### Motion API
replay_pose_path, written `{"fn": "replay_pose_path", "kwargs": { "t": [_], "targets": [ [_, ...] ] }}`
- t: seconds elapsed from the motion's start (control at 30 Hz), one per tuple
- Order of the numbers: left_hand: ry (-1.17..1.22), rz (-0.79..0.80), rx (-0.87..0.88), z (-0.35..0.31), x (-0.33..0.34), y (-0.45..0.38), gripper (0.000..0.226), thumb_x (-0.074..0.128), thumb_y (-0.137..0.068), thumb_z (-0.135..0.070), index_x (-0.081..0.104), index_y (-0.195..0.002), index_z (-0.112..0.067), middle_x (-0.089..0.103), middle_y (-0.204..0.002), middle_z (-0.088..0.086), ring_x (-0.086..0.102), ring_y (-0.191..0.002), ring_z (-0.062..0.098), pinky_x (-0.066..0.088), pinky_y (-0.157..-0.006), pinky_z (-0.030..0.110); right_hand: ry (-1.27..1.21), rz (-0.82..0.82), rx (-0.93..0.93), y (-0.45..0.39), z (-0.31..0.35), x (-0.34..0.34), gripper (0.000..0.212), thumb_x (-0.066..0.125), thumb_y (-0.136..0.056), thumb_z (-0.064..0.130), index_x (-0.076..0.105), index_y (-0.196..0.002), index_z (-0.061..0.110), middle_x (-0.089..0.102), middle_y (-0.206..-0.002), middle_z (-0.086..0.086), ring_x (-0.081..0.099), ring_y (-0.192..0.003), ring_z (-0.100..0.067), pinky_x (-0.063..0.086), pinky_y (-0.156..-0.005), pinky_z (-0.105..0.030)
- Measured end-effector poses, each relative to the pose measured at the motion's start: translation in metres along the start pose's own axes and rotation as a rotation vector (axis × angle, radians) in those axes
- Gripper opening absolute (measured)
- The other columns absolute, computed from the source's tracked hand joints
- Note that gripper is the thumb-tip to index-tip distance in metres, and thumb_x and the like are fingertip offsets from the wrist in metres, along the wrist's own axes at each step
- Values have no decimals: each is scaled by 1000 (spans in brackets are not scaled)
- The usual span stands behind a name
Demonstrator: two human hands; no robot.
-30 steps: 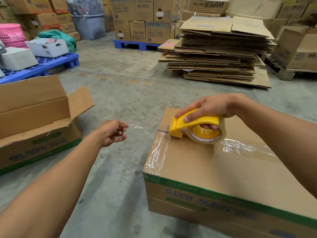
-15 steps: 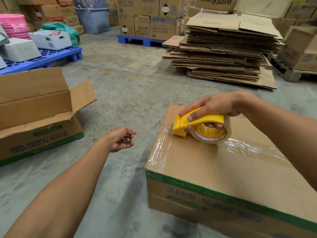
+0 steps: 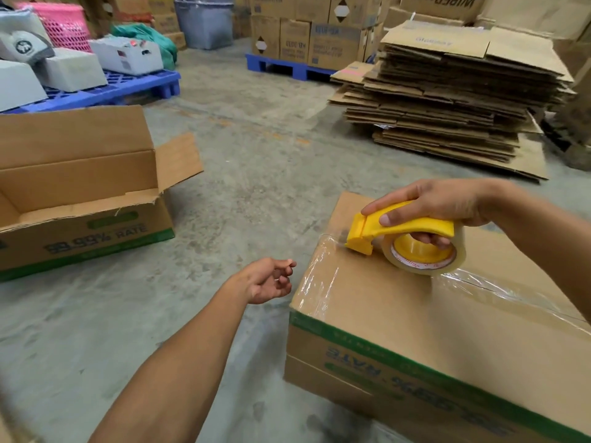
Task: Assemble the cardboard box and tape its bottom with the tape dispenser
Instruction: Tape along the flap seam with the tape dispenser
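A brown cardboard box with a green band stands upside down on the floor at the lower right. Clear tape runs along its seam and wraps over its left edge. My right hand grips the yellow tape dispenser, whose front end rests on the box top near that left edge. My left hand hovers just left of the box, fingers loosely curled and apart, holding nothing that I can see.
An open box of the same print sits on the floor at the left. A tall stack of flattened cartons lies ahead on the right. Blue pallets with white cases and stacked cartons stand behind.
My left hand has come nearer the box's left edge, and the thin strand of tape it was pulling a second ago is gone. The dispenser has stayed near the left edge.
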State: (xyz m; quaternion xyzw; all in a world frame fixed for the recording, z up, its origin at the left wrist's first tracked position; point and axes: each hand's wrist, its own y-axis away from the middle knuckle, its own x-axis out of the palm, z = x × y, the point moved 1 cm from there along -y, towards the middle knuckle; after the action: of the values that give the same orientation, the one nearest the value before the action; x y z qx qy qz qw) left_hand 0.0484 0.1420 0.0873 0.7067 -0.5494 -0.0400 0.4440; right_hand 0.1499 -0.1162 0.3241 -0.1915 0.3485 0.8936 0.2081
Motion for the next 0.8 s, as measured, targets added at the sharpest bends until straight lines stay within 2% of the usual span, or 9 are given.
{"fn": "replay_pose_path", "kwargs": {
  "t": [0.07,0.13,0.17,0.23,0.33,0.5,0.63,0.7,0.8],
  "targets": [
    [68,37,-15,8,-2,-11,13,54,-96,-12,66,-92,-6,54,-71,0,40,-61,10,49,-47,21,2,15,8,-1,0,0,56,80,-66,49,68,-120,45,65,-79,-24,54,-46,-22,50,-41,-24],
    [80,85,-30,15,-5,-24,14,58,-94,-16,68,-99,-8,58,-81,1,45,-70,11,48,-70,23,0,21,24,-1,1,0,62,82,-60,53,68,-120,44,62,-77,-25,53,-46,-23,50,-40,-24],
    [73,101,-38,18,-6,-29,18,61,-92,-18,69,-105,-9,59,-87,1,47,-75,13,44,-79,26,0,20,31,-1,1,1,63,84,-61,53,67,-121,44,62,-76,-25,52,-47,-24,50,-40,-24],
    [56,121,-51,23,-8,-39,32,65,-89,-22,67,-118,-9,59,-96,1,48,-79,14,39,-86,28,2,4,45,-1,3,3,54,81,-70,46,67,-122,42,61,-76,-25,51,-47,-25,49,-39,-24],
    [55,178,-61,30,-6,-49,50,71,-83,-21,61,-129,-6,59,-101,3,50,-80,15,41,-84,30,-5,-18,63,-2,6,5,45,73,-77,34,68,-122,39,62,-82,-25,52,-47,-22,49,-37,-23],
    [130,262,-35,41,-2,-60,54,74,-77,-20,61,-127,-6,59,-94,5,49,-76,16,41,-77,33,-14,-35,93,-1,9,6,47,71,-81,28,66,-127,33,71,-82,-11,57,-48,-15,48,-36,-23],
    [67,266,-57,43,6,-64,39,68,-88,-23,65,-122,-5,60,-89,3,47,-72,15,39,-80,29,-29,-59,129,3,4,4,48,71,-80,27,66,-127,32,73,-88,-12,56,-47,-15,48,-35,-22],
    [16,261,-45,45,14,-61,18,60,-94,-21,66,-106,-9,57,-71,-1,43,-63,12,38,-70,26,-44,-57,151,5,2,4,47,71,-81,26,66,-127,32,74,-94,-14,57,-47,-14,48,-35,-22],
    [-78,202,17,46,28,-52,12,53,-96,-18,63,-96,-13,53,-67,-1,40,-57,11,38,-57,26,-54,-49,183,8,-1,2,43,70,-83,25,67,-124,35,74,-101,-16,57,-48,-15,48,-35,-22]
  ]
}}
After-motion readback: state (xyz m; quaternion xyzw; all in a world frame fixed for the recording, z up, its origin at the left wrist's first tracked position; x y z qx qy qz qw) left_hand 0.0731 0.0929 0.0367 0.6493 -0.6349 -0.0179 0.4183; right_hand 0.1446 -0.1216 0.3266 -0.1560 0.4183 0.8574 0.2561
